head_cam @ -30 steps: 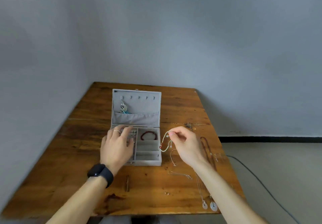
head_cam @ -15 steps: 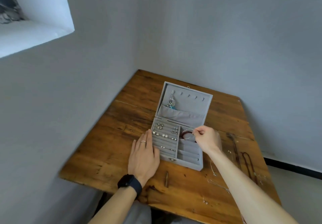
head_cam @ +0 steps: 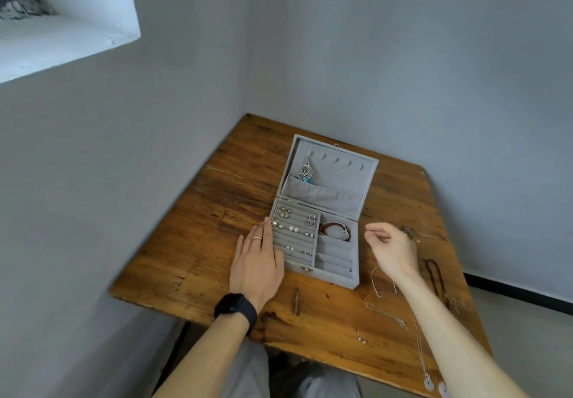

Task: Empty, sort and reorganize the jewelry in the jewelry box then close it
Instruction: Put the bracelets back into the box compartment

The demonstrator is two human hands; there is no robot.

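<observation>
Now the jewelry box (head_cam: 328, 276) sits open on the desk (head_cam: 198, 242), the left hand (head_cam: 255, 266) flat against its left wall, fingers (head_cam: 264, 233) straight. Just beside it the right hand (head_cam: 393, 249) hovers, loosely curled and empty, while a red bracelet (head_cam: 334, 228) lies in the top-right compartment.

Matt grey velvety cloth lines the box (head_cam: 322, 202); beneath it, the table (head_cam: 201, 242) is worn, glossy wood.

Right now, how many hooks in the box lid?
5 hooks in a row high on the lid: leftmost holds a dangling earring, the other four are bare.
</observation>
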